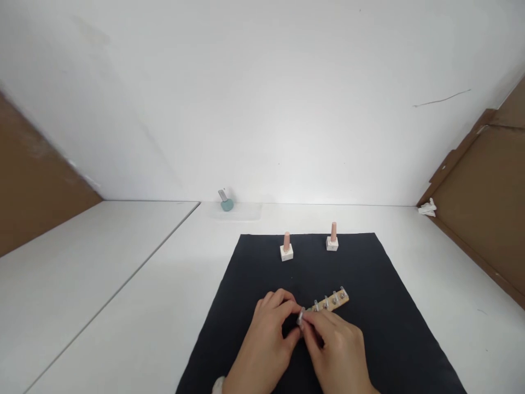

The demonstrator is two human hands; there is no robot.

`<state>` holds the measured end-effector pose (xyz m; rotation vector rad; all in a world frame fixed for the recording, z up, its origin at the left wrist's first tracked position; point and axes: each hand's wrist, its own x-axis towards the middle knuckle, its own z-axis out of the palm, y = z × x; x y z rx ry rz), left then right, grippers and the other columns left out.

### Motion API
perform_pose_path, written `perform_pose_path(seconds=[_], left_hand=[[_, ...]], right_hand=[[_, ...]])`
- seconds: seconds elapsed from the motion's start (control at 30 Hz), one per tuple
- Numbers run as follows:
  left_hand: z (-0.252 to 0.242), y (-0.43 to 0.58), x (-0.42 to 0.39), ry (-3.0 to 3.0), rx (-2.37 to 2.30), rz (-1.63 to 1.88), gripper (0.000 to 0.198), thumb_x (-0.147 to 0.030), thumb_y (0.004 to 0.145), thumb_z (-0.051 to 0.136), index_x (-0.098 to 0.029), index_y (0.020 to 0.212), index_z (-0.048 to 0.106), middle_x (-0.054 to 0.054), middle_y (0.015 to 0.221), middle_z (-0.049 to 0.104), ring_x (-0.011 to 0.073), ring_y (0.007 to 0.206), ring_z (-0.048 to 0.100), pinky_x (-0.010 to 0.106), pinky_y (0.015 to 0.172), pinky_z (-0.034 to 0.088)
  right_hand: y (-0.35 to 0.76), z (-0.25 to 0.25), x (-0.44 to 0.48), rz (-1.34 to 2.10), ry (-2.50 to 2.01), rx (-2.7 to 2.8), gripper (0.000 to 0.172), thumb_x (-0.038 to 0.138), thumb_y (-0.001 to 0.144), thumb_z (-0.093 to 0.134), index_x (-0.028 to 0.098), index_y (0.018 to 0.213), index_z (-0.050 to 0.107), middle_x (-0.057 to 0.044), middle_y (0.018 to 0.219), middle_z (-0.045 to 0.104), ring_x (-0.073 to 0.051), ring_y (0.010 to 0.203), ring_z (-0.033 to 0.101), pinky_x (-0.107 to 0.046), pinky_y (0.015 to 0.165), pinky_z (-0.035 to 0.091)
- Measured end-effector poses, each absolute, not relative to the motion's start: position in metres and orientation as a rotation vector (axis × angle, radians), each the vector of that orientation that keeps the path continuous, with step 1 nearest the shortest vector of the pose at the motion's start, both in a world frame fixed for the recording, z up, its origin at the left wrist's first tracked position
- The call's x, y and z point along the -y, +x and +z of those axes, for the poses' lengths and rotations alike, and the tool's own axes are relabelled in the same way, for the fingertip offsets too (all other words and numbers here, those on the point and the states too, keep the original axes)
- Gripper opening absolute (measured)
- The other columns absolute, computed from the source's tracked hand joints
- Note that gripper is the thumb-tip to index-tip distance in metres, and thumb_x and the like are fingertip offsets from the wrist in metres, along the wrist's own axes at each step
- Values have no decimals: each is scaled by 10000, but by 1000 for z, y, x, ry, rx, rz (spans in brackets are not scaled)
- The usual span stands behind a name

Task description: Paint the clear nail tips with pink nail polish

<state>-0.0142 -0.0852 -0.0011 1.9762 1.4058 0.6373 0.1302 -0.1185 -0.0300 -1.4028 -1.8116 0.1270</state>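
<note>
**Left hand and right hand clench a metal clip, lower centre**
The clip sits at the left end of a wooden strip on a black mat. Two pink pegs on white blocks stand above; a teal bottle lies farther off, upper left.
</note>
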Motion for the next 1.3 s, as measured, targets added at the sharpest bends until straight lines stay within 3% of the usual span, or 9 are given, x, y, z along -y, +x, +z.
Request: perform_pose_path(seconds=[0.17, 0.23, 0.33, 0.43, 0.57, 0.77, 0.93, 1.03, 1.3], left_hand=[[-2, -23, 81, 1931, -1425, 683, 215, -43, 805, 670, -237, 865, 742, 24, 1007, 692, 263, 1001, 653, 473, 1009, 474], [-1, -30, 78, 1895, -1460, 678, 197, -86, 793, 694, -259, 861, 759, 18, 1008, 695, 276, 1023, 665, 494, 1043, 467], [-2, -41, 75, 1870, -1484, 648, 194, -121, 782, 691, -278, 859, 773, 20, 1024, 697, 290, 1048, 673, 506, 1058, 474], [-6, -45, 75, 1881, -1503, 640, 186, -153, 795, 682, -293, 870, 780, 24, 1027, 698, 303, 1055, 676, 546, 1094, 450], [-12, -45, 75, 1908, -1491, 634, 220, -163, 825, 660, -312, 918, 791, 32, 1054, 701, 306, 1062, 677, 571, 1095, 452], [-15, -46, 75, 1916, -1528, 609, 254, -143, 814, 674, -325, 942, 797, 26, 1079, 720, 301, 1075, 685, 544, 1101, 461], [-20, -50, 71, 1900, -1482, 582, 209, -212, 846, 657, -337, 938, 797, 34, 1094, 715, 300, 1066, 668, 475, 1003, 521], [-20, -48, 72, 1905, -1438, 597, 210, -187, 809, 669, -328, 903, 792, 29, 1050, 717, 286, 1012, 667, 420, 931, 538], [-20, -42, 80, 1937, -1452, 692, 262, -127, 754, 680, -320, 897, 783, 16, 1027, 728, 273, 990, 653, 383, 897, 505]], right_hand=[[154, -11, 123, 126, -1290, 1739, 259, 269, 1041, 527, 227, 945, 763, -21, 761, 754, -156, 641, 711, -259, 646, 541], [184, 0, 114, 136, -1390, 1656, 228, 331, 1028, 578, 246, 946, 773, -7, 683, 672, -142, 570, 631, -253, 582, 513], [232, 8, 89, 190, -1570, 1631, 333, 483, 1007, 581, 235, 893, 770, -42, 820, 623, -152, 611, 574, -277, 571, 531], [256, 2, 67, 259, -1567, 1740, 423, 555, 995, 563, 233, 830, 782, -74, 957, 643, -168, 697, 632, -295, 610, 562], [261, -11, 56, 333, -1593, 1857, 401, 532, 1001, 570, 249, 805, 776, -49, 903, 673, -176, 712, 672, -313, 662, 581], [274, -13, 69, 348, -1640, 1890, 256, 494, 959, 648, 282, 978, 791, -55, 1010, 718, -212, 785, 720, -364, 744, 618], [256, -16, 106, 287, -1548, 1849, 275, 450, 1041, 524, 283, 1066, 741, -76, 1031, 693, -208, 870, 739, -272, 735, 609], [228, -26, 117, 380, -1494, 1873, 405, 531, 1073, 406, 295, 1197, 710, -45, 958, 683, -131, 601, 688, -214, 581, 568], [208, -19, 101, 520, -1533, 1792, 485, 586, 1037, 458, 254, 790, 710, -1, 733, 642, -139, 584, 633, -203, 547, 507]])
